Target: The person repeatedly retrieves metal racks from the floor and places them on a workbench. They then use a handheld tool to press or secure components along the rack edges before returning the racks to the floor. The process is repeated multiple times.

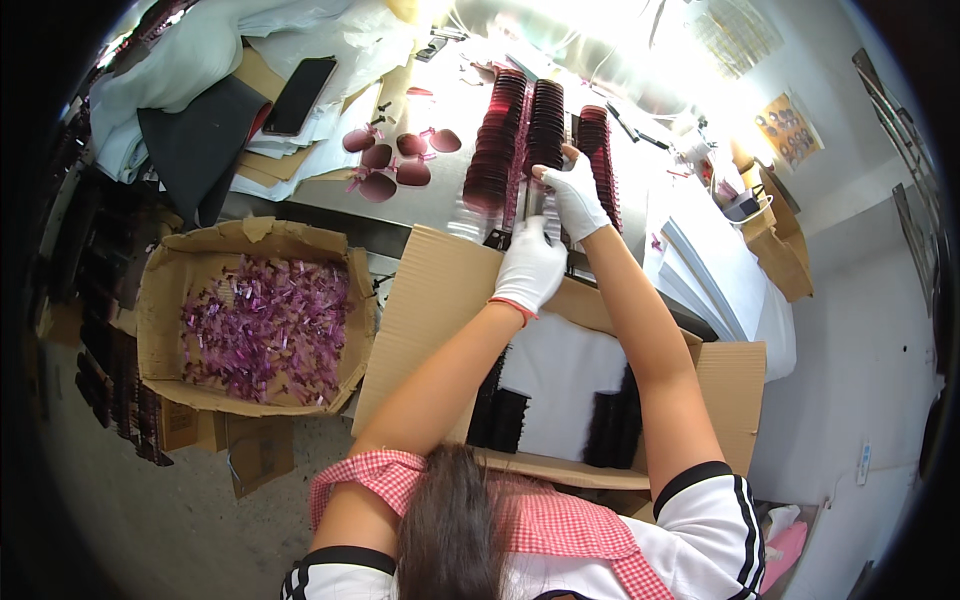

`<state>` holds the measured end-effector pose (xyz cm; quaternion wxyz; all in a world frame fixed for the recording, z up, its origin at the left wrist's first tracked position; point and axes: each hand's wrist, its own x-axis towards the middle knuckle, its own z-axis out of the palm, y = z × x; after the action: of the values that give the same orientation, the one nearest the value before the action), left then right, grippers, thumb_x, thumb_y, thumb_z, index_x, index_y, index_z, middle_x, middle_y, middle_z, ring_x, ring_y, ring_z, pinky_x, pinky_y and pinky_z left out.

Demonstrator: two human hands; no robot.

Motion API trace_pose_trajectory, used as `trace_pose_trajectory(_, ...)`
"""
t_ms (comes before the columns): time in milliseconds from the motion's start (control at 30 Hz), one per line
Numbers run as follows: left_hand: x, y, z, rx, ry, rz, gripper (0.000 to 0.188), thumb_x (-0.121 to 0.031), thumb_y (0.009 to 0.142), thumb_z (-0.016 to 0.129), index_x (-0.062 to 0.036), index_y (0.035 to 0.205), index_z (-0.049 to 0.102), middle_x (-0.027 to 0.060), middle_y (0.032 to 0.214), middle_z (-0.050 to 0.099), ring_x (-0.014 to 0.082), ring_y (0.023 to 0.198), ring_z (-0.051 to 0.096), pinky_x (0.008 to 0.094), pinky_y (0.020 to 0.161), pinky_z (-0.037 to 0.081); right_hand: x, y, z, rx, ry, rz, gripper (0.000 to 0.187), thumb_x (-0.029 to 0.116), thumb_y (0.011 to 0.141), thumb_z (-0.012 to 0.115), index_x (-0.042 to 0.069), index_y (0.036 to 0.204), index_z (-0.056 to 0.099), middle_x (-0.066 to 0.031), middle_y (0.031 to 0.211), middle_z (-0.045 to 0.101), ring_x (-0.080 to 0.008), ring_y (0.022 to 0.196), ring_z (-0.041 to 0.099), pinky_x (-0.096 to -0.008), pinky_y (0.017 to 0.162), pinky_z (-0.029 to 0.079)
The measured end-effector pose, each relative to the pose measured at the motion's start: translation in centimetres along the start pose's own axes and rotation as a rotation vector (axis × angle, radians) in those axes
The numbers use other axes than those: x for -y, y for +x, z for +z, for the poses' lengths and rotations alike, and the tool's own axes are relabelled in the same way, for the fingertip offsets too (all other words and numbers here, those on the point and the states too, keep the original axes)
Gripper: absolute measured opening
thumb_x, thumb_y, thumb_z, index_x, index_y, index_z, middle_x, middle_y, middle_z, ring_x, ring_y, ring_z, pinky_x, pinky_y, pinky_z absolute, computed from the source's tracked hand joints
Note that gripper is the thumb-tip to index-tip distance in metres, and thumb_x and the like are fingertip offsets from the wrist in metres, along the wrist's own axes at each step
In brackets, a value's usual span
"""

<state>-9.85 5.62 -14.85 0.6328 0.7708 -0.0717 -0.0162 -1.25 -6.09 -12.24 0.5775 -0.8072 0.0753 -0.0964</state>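
Middle row: dark red lens-like pieces on edge, lined up on bench; near end right at the hands.
Left row: similar pieces, longer run, lined up just beside the middle one.
Right row: same kind, other side of the middle row; near end partly behind the hand, full length not clear.
Right hand: white glove, thumb and index tips bare; those two slightly apart at near end of middle row; firm hold or light touch, cannot tell.
Left hand: white glove, fingers partly curled, just below the other hand; grip contents hidden, cannot tell.
Loose lenses: small group left of the rows, lying flat, some with pink tabs attached; not lined up, so likely left to do.
Offcut box: heap of purple clippings inside; suggests plenty of trimming done.
Open carton: below the hands, flaps spread; dark rows at both sides, white sheet between; looks part filled.
Done so far: three rows arranged on bench, dark rows in carton.
Left: bench rows outside carton, loose pieces unsorted, carton not closed; overall judged midway, exact count unclear.
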Motion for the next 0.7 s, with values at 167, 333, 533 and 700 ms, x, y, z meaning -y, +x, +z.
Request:
trace_pose_trajectory(167,0.2,0.9,-0.2,0.174,0.264,-0.062,0.031,-0.013,0.084,0.056,0.0026,0.110,0.063,0.0280,0.110,0.064,0.0426,0.107,0.062,0.0466,0.095,0.049,-0.9,2.0,-0.2,0.273,0.003,-0.046,0.068,-0.003,0.078,0.073,0.008,0.141,0.052,-0.0055,0.102,0.068,-0.0087,0.085,0.065,-0.0229,0.084,0.051)
trace_pose_trajectory(333,-0.7,0.4,-0.6,0.230,0.292,-0.035,0.030,-0.012,0.085,0.054,0.0013,0.110,0.064,0.0264,0.117,0.062,0.0416,0.108,0.062,0.0474,0.095,0.050,-1.6,1.1,1.0,0.138,-0.308,-0.499,0.063,-0.003,0.080,0.071,0.009,0.140,0.056,-0.0096,0.114,0.069,-0.0184,0.101,0.065,-0.0278,0.092,0.050)
trace_pose_trajectory(533,-0.6,0.5,-0.5,0.315,0.353,-0.084,0.035,-0.013,0.087,0.052,-0.0015,0.118,0.061,0.0246,0.123,0.060,0.0414,0.109,0.062,0.0480,0.094,0.051,-1.2,0.2,2.4,0.100,-0.700,-0.660,0.052,-0.004,0.086,0.056,0.004,0.138,0.053,-0.0226,0.132,0.060,-0.0343,0.121,0.060,-0.0381,0.100,0.049)
trace_pose_trajectory(700,0.0,0.7,-0.3,0.255,0.176,-0.059,0.034,-0.024,0.091,0.058,-0.0036,0.118,0.061,0.0177,0.118,0.063,0.0311,0.100,0.067,0.0429,0.087,0.054,1.2,1.4,2.4,-0.031,-0.835,-0.883,0.047,-0.006,0.086,0.051,0.003,0.132,0.057,-0.0186,0.131,0.061,-0.0320,0.113,0.064,-0.0369,0.095,0.053)
